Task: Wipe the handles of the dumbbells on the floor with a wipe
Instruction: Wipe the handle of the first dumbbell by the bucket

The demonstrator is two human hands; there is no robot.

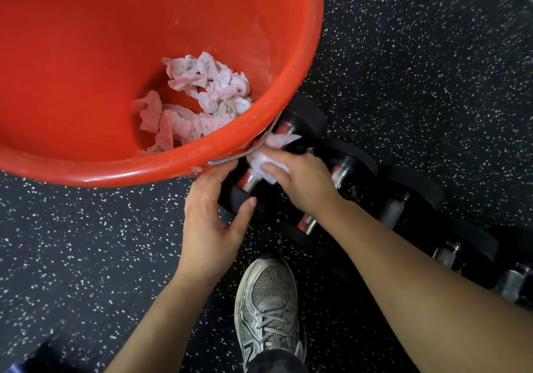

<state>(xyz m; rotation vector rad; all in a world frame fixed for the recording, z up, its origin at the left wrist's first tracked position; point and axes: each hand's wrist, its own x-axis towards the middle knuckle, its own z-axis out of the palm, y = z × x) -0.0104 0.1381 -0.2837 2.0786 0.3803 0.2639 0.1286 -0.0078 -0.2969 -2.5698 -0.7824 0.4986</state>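
Several black dumbbells with chrome handles lie in a row on the speckled floor, running from centre to lower right. My right hand [300,179] grips a crumpled white wipe [268,157] round the chrome handle of the leftmost dumbbell [305,118]. My left hand [213,216] holds that dumbbell's near black end [239,199], thumb on one side and fingers on the other. The second dumbbell [346,165] lies just right of my right hand, its handle partly hidden by my wrist.
A big orange bucket [259,40] with a metal bail fills the upper left and overhangs the first dumbbell; used pinkish wipes [202,98] lie inside. My grey sneaker [268,309] stands on the black speckled floor [86,242] near the dumbbell row.
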